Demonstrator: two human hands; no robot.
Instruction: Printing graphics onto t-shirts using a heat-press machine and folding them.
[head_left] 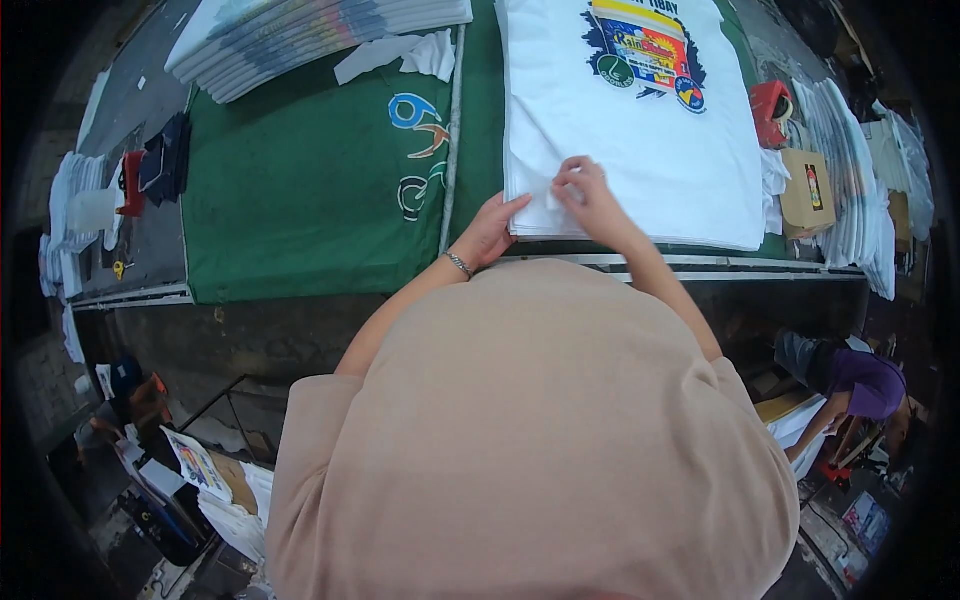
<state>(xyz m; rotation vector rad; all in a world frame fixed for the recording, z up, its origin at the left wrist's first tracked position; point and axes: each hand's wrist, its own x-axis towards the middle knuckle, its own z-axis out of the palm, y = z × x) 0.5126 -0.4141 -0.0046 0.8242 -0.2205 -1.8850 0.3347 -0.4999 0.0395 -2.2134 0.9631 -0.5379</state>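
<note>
In front of me lies a stack of white printed cloth (640, 170), with a colourful print near its far end. My left hand (487, 230) holds the stack's near left corner, its thumb on top and its other fingers partly hidden at the edge. Just to the right, my right hand (592, 205) is raised over the cloth with thumb and fingers pinched together. Something small and white seems to be at its fingertips; whether it is a bit of the cloth I cannot tell.
Left of the stack, a green cloth (300, 200) with coloured lettering covers the table, bearing folded printed cloths (320, 45) at its far side. To the right are a red tape dispenser (771, 113), a brown box (808, 193) and more folded cloths (840, 150). A person in purple (868, 385) bends at lower right.
</note>
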